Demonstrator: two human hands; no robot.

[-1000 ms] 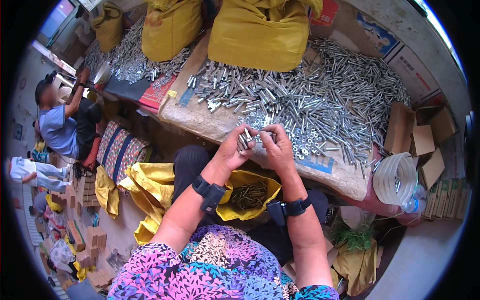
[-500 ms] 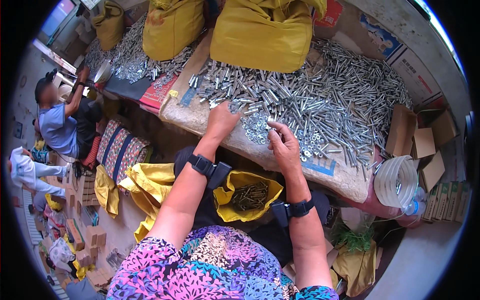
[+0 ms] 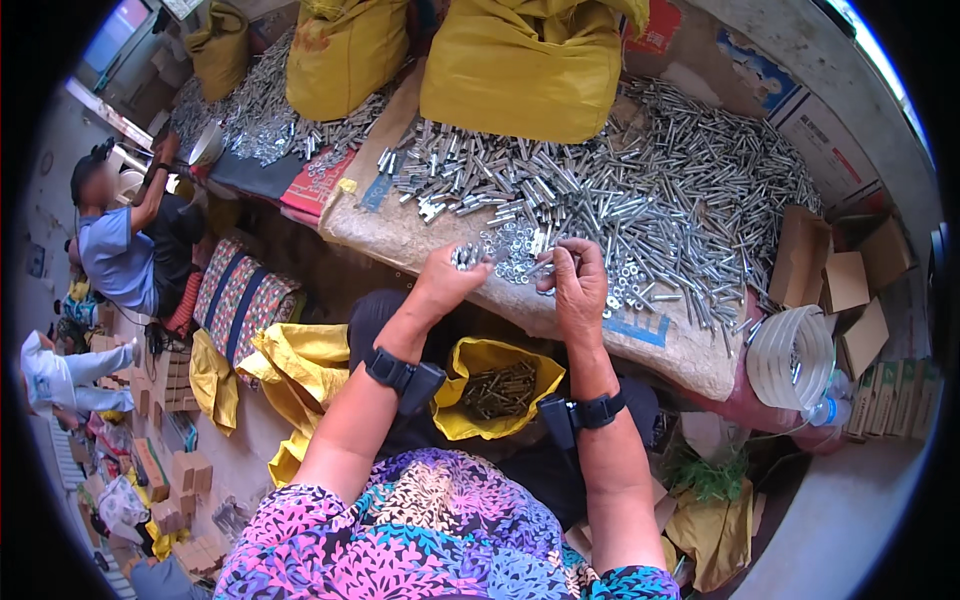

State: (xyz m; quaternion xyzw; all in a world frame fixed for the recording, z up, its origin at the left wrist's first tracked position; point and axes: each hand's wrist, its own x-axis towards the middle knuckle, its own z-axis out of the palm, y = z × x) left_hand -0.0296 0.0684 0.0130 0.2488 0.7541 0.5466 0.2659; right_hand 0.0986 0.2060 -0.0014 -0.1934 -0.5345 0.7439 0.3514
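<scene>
My left hand [image 3: 450, 280] is curled around several shiny metal washers [image 3: 467, 257] at the front edge of the bench. Close by on its right, my right hand [image 3: 580, 285] has thumb and fingers pinched together. Something small and silvery shows at its fingertips, too small to name. Between and behind both hands lies a patch of loose washers [image 3: 516, 250]. Behind them spreads a large heap of metal expansion bolts [image 3: 650, 200]. Below my hands, an open yellow sack [image 3: 455, 415] holds a pile of darker, brassy-looking bolts [image 3: 500, 390].
A full yellow sack [image 3: 520, 80] stands behind the heap. To the right are open cardboard boxes [image 3: 845, 285] and a stack of white plastic rings or tubs [image 3: 792, 362]. A person in a blue shirt [image 3: 120, 255] sits at the bench's left end; another person [image 3: 70, 370] is behind.
My left hand has come back toward me and slightly right, from the bolts' edge to beside the washers. My right hand's extended index finger has folded into a pinch, and the hands are nearer each other.
</scene>
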